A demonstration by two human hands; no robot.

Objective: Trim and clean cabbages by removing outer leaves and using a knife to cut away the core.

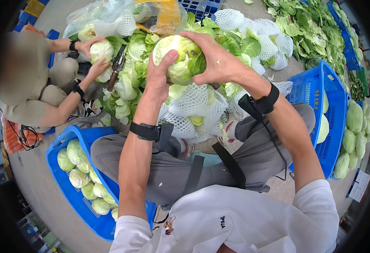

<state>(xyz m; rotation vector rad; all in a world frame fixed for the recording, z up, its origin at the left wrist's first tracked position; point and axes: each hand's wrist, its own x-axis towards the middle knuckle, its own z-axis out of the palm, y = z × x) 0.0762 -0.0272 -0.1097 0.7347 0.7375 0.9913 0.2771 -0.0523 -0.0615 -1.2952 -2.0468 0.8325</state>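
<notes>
Pale green cabbage [178, 61] held at upper centre of frame, cupped between left hand [159, 75] and right hand [216, 59]. A drop toward the white foam nets [187, 106], lower in frame, is judged possible if the grip is loosened by slipping outer leaves.

Grey floor [35, 177], blue crates [69, 206], leaf pile [322, 40]

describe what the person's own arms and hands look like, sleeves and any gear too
Both arms come out of short white sleeves. The left hand and right hand wear no gloves. Each wrist has a wide black strap with a dark, boxy device on it; a thin black cable trails from the right one.
</notes>
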